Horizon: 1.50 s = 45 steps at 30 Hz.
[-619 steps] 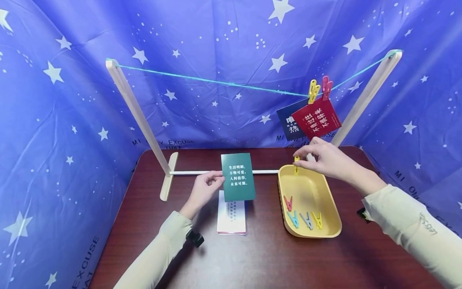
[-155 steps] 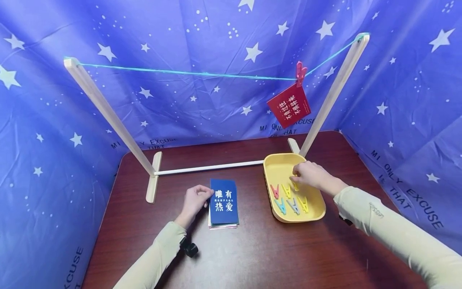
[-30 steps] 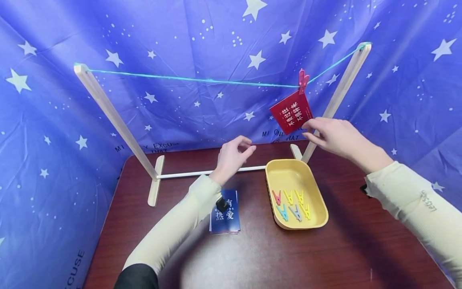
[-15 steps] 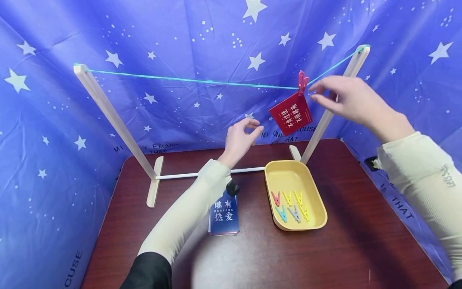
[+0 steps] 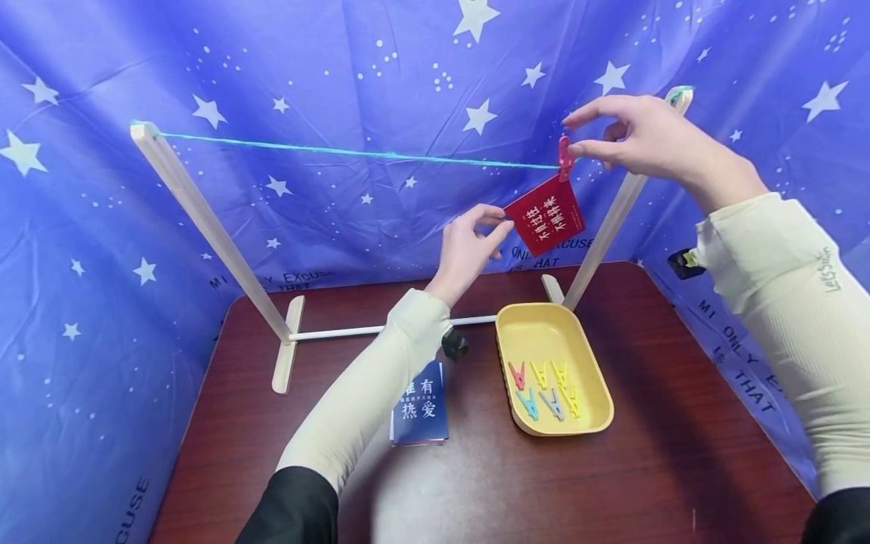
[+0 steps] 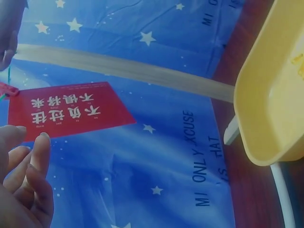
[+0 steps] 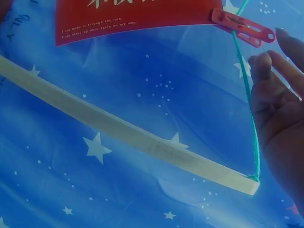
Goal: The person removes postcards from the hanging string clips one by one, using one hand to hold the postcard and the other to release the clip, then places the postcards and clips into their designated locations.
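Observation:
A red card with white lettering hangs tilted from the green string, held by a red clothespin. My left hand has its fingertips at the card's left corner, thumb and forefinger a little apart; the left wrist view shows them overlapping the card's edge, and I cannot tell whether they touch it. My right hand is at the clothespin's upper end, thumb and forefinger spread on either side. In the right wrist view the clothespin sits just beyond those fingertips, not pinched.
A yellow tray on the dark table holds several clothespins. A stack of cards, blue on top, lies left of it, partly behind my left sleeve. Wooden posts and a white rod form the rack.
Over the last second, both hands have risen to the hanging card and clothespin. Earlier, a yellow clothespin and blue card left the line; a blue card now tops the stack and the tray holds more clothespins.

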### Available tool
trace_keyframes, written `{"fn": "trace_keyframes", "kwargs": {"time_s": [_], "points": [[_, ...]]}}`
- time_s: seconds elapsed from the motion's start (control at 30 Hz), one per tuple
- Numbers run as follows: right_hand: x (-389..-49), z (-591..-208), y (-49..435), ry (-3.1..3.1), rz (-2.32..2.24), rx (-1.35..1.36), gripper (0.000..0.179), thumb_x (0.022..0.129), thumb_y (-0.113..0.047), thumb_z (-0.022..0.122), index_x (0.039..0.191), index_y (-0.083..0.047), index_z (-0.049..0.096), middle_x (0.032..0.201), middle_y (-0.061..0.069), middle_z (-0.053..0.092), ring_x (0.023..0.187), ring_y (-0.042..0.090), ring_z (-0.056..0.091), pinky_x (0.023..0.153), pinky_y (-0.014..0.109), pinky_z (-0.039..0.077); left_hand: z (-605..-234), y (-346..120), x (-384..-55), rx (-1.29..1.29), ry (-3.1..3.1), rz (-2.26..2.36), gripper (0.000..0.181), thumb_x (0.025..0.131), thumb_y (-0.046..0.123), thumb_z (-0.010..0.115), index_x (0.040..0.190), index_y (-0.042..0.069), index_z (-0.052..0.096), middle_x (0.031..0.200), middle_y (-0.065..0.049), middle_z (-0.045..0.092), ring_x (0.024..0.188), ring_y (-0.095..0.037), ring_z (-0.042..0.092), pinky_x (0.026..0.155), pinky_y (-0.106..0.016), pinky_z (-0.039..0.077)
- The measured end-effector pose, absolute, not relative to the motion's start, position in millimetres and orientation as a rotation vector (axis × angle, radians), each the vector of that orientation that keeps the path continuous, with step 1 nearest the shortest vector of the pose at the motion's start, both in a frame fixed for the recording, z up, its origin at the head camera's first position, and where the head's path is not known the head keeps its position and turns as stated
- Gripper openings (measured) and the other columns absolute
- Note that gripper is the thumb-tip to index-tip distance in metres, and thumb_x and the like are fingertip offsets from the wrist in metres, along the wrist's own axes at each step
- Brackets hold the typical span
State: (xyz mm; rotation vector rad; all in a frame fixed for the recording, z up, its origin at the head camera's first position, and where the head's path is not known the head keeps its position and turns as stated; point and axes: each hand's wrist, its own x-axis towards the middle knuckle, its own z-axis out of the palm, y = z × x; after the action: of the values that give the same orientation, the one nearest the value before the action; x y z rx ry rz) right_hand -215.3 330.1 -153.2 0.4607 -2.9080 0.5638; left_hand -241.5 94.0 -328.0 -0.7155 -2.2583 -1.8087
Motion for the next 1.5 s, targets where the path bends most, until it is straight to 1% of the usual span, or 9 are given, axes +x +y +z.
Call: {"fn": "trace_keyframes", "kwargs": {"time_s": [0.07,0.17,0.23,0.33,0.43,0.7,1.07,1.3,1.5], "points": [[-218.4,-153.7,329.3,-2.945,0.655,0.425,0.05,0.102,-0.034,0.068,0.148,-0.015,0.057,0.104,0.014,0.071,0.06,0.015,0.057,0.053,0.023,0.045,-327.2,96.2,-240.9,-0.709,-2.265,-1.796,0.023,0.099,0.024,0.074,0.116,0.009,0.072,0.108,-0.005,0.078,0.056,-0.012,0.068,0.057,-0.025,0.053],[-222.0,-155.9,328.9,-2.958,0.73,0.433,0.05,0.102,-0.032,0.068,0.147,-0.013,0.057,0.076,0.009,0.066,0.05,0.022,0.051,0.045,0.029,0.042,-326.3,98.1,-240.4,-0.696,-2.251,-1.815,0.022,0.1,0.022,0.073,0.116,0.008,0.072,0.109,-0.007,0.078,0.056,-0.014,0.068,0.056,-0.024,0.052],[-223.2,-157.6,328.7,-2.95,0.755,0.449,0.049,0.103,-0.03,0.067,0.147,-0.011,0.058,0.078,0.0,0.068,0.049,0.022,0.051,0.045,0.029,0.042,-326.1,98.6,-240.1,-0.689,-2.238,-1.833,0.022,0.1,0.022,0.072,0.117,0.008,0.072,0.109,-0.008,0.077,0.057,-0.017,0.069,0.054,-0.024,0.051],[-223.8,-160.2,328.8,-2.941,0.785,0.447,0.047,0.104,-0.03,0.066,0.145,-0.009,0.059,0.089,-0.013,0.07,0.053,0.02,0.056,0.046,0.03,0.045,-326.4,98.7,-240.0,-0.683,-2.226,-1.851,0.021,0.101,0.021,0.072,0.117,0.007,0.072,0.109,-0.008,0.077,0.059,-0.021,0.07,0.052,-0.024,0.05],[-223.5,-162.7,328.3,-2.937,0.83,0.428,0.047,0.104,-0.032,0.066,0.145,-0.01,0.06,0.1,-0.019,0.07,0.058,0.018,0.062,0.047,0.031,0.048,-327.0,98.7,-239.9,-0.669,-2.226,-1.858,0.02,0.101,0.021,0.071,0.117,0.009,0.073,0.107,-0.007,0.077,0.061,-0.023,0.071,0.052,-0.024,0.051],[-222.7,-169.1,328.0,-2.909,0.94,0.411,0.048,0.102,-0.032,0.069,0.142,-0.007,0.061,0.101,-0.013,0.072,0.058,0.022,0.064,0.048,0.029,0.052,-328.4,101.2,-239.7,-0.673,-2.207,-1.856,0.018,0.101,0.021,0.072,0.114,0.01,0.074,0.103,-0.006,0.077,0.058,-0.019,0.069,0.053,-0.024,0.051],[-220.7,-171.6,328.7,-2.892,0.977,0.39,0.043,0.102,-0.03,0.069,0.137,-0.005,0.062,0.097,-0.014,0.073,0.056,0.021,0.063,0.048,0.03,0.052,-329.2,104.8,-237.8,-0.681,-2.178,-1.859,0.017,0.101,0.021,0.071,0.111,0.008,0.074,0.099,-0.007,0.076,0.061,-0.026,0.071,0.052,-0.024,0.049],[-219.0,-171.1,327.7,-2.886,1.013,0.37,0.032,0.102,-0.027,0.07,0.126,-0.007,0.064,0.083,-0.004,0.07,0.05,0.017,0.054,0.043,0.028,0.044,-329.5,106.2,-236.9,-0.661,-2.115,-1.871,0.014,0.1,0.018,0.073,0.108,0.007,0.077,0.095,-0.01,0.076,0.062,-0.034,0.071,0.049,-0.023,0.046],[-218.8,-173.8,331.5,-2.787,1.111,0.438,0.018,0.101,-0.018,0.071,0.114,-0.007,0.067,0.083,-0.004,0.074,0.046,0.015,0.05,0.039,0.027,0.039,-328.2,105.8,-236.3,-0.675,-2.097,-1.857,0.014,0.099,0.017,0.073,0.107,0.006,0.077,0.095,-0.011,0.076,0.062,-0.037,0.071,0.049,-0.021,0.046]]}}
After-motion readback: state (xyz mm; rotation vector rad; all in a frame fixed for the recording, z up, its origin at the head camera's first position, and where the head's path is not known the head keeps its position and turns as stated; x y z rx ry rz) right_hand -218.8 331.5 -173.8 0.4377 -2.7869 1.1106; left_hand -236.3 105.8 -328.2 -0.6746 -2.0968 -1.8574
